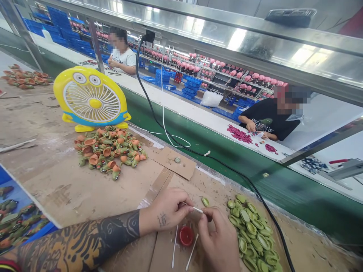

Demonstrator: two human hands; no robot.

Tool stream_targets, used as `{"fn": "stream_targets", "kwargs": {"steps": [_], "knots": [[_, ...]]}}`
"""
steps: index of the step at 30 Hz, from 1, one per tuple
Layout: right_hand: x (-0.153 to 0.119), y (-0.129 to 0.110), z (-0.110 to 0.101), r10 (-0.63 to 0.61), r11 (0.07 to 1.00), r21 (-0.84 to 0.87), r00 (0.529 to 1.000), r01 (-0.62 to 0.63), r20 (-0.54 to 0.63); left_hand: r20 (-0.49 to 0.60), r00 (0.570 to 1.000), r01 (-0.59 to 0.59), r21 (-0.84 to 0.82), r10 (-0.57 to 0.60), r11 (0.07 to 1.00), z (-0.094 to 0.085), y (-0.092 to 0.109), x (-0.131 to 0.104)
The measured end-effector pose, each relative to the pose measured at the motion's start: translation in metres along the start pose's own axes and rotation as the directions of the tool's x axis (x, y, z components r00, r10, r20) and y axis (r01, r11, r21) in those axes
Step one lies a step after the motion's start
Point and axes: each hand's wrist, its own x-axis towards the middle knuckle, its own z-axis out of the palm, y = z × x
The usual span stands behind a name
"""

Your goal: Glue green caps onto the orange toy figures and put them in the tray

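The grip of the left hand (170, 211) pinches a slim white cotton swab (197, 209); its tip meets the right hand (220, 238), whose own hold I cannot tell. Just below the grip stand a round red pot (186, 235) and two loose swabs (192, 252). Stained cardboard on the desk (121, 192) leaves room left of the grip; the far edge runs beyond it. Hollow green ovals (256, 243) pile rightward, green-and-orange figures (107, 152) farther left. Across, a black shirt (280, 124) shows "RISE".
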Motion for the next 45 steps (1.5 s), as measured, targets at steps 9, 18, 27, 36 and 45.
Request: {"fn": "stream_targets", "kwargs": {"steps": [9,18,27,36,45], "knots": [[-0.0022,0.0009,0.0035,-0.075,0.99,-0.122,0.995,0.067,-0.062,0.044,0.999,-0.009,-0.032,0.01,0.999,0.0012,0.0007,-0.0024],[0.0036,-0.0036,-0.0028,-0.083,0.996,-0.034,0.996,0.082,-0.042,0.083,0.995,0.056,-0.037,-0.053,0.998,-0.0035,0.0054,0.001],[0.0033,-0.002,-0.005,-0.058,0.998,0.017,0.998,0.059,-0.025,0.084,0.993,0.088,-0.02,-0.086,0.996,-0.0025,0.0028,0.001],[0.0033,-0.0017,-0.0038,-0.047,0.999,-0.014,0.999,0.046,-0.025,0.055,0.992,0.116,-0.025,-0.114,0.993,-0.0029,0.0051,0.0002],[0.0036,0.0007,-0.0022,-0.095,0.992,-0.084,0.994,0.091,-0.045,0.059,0.993,0.098,0.001,-0.098,0.995,-0.002,0.0034,0.0001]]}}
